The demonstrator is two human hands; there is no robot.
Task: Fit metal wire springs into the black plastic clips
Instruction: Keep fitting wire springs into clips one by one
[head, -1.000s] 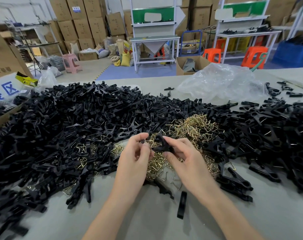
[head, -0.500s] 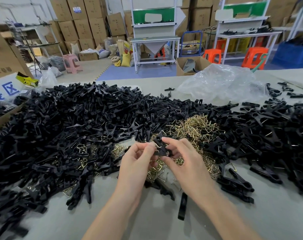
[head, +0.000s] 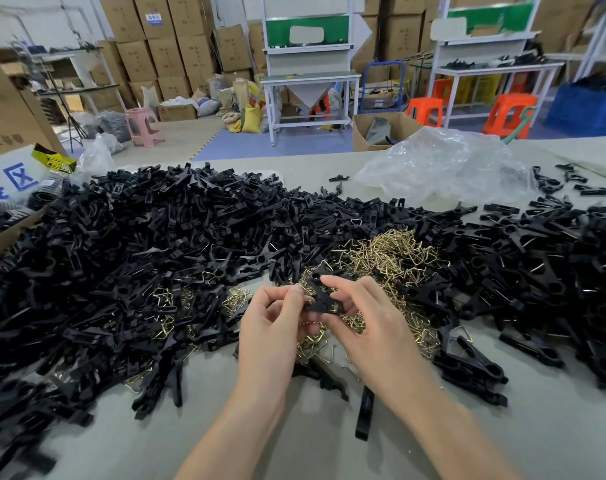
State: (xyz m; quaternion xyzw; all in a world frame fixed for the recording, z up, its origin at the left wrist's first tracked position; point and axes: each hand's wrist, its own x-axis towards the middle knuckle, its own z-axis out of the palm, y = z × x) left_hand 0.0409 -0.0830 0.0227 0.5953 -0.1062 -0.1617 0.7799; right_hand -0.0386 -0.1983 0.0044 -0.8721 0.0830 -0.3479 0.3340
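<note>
A black plastic clip (head: pixel 318 295) is held up between both hands over the table's middle. My right hand (head: pixel 367 317) grips its right side with thumb and curled fingers. My left hand (head: pixel 275 317) pinches its left end, where a thin wire spring (head: pixel 307 289) shows at the fingertips. Under the hands lies a heap of brass-coloured wire springs (head: pixel 388 258). Large piles of black clips (head: pixel 149 244) spread left, and another pile of black clips (head: pixel 550 258) lies to the right.
A crumpled clear plastic bag (head: pixel 443 164) lies at the back right of the grey table (head: pixel 329 448). A single black clip half (head: pixel 364 412) lies near the front. A cardboard box (head: pixel 7 112) stands at the left edge. Workbenches, stools and stacked cartons fill the room behind.
The clip has been turned between the fingers and lifted slightly away from me. My left hand has closed in from beside the clip onto its left end.
</note>
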